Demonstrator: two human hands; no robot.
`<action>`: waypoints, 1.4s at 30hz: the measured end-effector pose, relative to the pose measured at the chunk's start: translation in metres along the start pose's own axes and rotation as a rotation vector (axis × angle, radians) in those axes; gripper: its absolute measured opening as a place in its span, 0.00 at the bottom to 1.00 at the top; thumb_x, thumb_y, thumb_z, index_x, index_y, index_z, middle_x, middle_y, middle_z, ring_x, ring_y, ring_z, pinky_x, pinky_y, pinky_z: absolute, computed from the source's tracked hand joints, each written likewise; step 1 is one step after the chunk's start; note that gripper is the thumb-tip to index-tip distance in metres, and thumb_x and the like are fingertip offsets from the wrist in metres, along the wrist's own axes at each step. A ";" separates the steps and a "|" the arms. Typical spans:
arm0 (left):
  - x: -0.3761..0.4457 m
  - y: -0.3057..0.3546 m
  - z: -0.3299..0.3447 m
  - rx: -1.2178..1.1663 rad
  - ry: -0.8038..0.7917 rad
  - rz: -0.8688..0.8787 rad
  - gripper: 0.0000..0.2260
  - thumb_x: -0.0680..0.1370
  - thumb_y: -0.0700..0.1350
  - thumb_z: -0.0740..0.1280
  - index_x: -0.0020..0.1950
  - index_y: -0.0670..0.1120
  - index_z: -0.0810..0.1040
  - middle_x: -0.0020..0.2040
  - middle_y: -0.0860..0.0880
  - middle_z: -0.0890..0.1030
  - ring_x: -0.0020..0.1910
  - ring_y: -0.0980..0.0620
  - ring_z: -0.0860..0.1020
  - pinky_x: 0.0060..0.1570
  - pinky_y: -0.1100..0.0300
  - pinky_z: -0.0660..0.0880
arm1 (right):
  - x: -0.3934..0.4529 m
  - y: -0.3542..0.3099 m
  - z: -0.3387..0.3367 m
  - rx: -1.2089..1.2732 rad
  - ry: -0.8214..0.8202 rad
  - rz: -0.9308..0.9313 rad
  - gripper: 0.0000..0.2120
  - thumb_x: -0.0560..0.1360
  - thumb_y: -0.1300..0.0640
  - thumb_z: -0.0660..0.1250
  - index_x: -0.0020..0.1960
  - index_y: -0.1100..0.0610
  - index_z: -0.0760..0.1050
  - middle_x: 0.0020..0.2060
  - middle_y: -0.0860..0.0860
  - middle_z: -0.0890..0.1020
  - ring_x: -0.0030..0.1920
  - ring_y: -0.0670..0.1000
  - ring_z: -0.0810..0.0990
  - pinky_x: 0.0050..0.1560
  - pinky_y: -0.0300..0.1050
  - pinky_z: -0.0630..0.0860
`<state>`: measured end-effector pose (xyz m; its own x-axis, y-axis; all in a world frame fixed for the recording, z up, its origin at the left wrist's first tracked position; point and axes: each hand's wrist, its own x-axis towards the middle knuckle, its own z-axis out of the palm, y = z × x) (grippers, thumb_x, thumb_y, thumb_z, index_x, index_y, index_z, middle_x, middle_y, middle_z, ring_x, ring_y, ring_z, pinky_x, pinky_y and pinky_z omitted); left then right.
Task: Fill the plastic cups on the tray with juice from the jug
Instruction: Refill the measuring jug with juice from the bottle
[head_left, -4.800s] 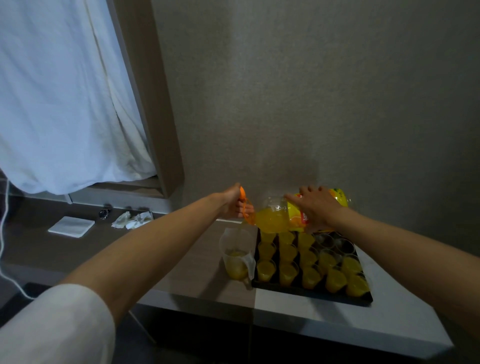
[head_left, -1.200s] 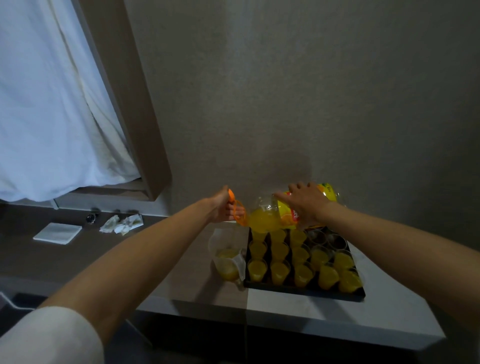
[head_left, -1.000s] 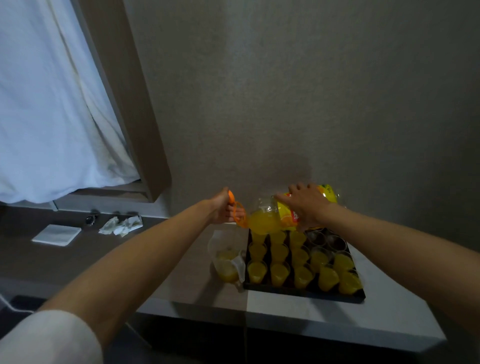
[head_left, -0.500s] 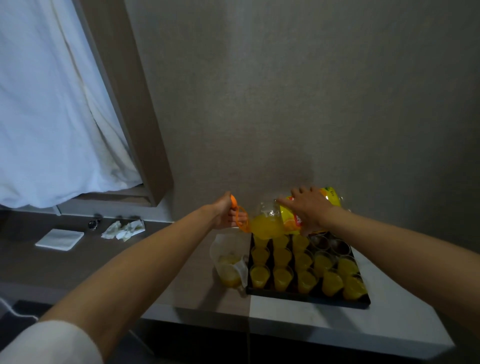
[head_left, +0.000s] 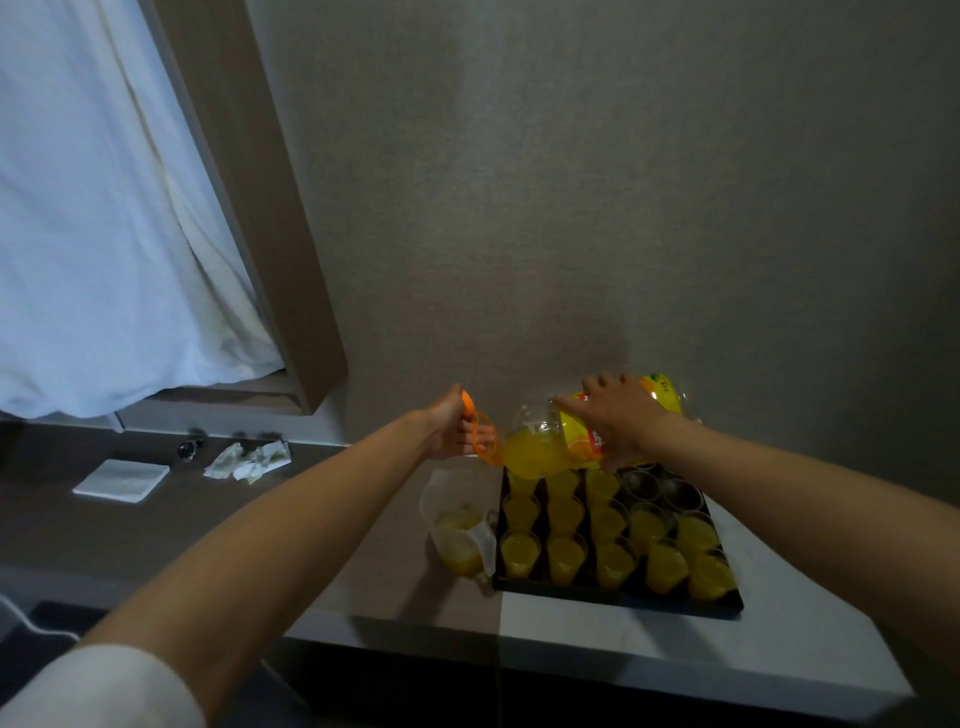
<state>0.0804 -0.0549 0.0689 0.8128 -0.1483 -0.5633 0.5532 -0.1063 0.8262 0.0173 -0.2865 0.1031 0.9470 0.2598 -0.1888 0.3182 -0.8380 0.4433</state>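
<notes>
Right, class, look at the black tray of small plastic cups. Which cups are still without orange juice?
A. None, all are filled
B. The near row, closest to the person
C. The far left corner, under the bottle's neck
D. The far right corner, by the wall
D: the clear plastic cups at the far right corner of the black tray look dark and empty, while the others show orange juice, like the near-row cup.

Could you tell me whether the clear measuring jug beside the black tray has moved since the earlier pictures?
No. The clear measuring jug sits against the black tray's left edge, as before.
</notes>
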 end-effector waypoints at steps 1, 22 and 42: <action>0.001 0.000 0.000 -0.005 0.000 0.001 0.12 0.80 0.44 0.52 0.40 0.41 0.67 0.45 0.38 0.78 0.38 0.44 0.78 0.36 0.53 0.74 | 0.000 0.000 0.000 -0.003 -0.002 -0.002 0.60 0.63 0.38 0.81 0.82 0.45 0.47 0.73 0.60 0.66 0.71 0.63 0.68 0.67 0.60 0.69; 0.009 -0.002 -0.001 -0.017 0.008 -0.001 0.12 0.80 0.43 0.52 0.38 0.42 0.66 0.43 0.38 0.78 0.35 0.45 0.78 0.36 0.54 0.74 | 0.005 0.003 0.001 0.010 -0.006 -0.001 0.58 0.63 0.39 0.81 0.82 0.44 0.48 0.73 0.59 0.66 0.71 0.63 0.68 0.67 0.60 0.69; 0.009 -0.007 -0.005 -0.039 0.009 -0.013 0.15 0.82 0.46 0.51 0.41 0.40 0.68 0.45 0.37 0.79 0.40 0.43 0.78 0.41 0.54 0.74 | 0.008 -0.001 0.001 -0.033 -0.002 -0.015 0.58 0.64 0.40 0.81 0.81 0.44 0.48 0.71 0.60 0.67 0.69 0.63 0.69 0.65 0.58 0.69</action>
<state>0.0847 -0.0503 0.0577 0.8070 -0.1386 -0.5741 0.5704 -0.0694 0.8184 0.0249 -0.2836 0.1001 0.9422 0.2711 -0.1968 0.3333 -0.8180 0.4689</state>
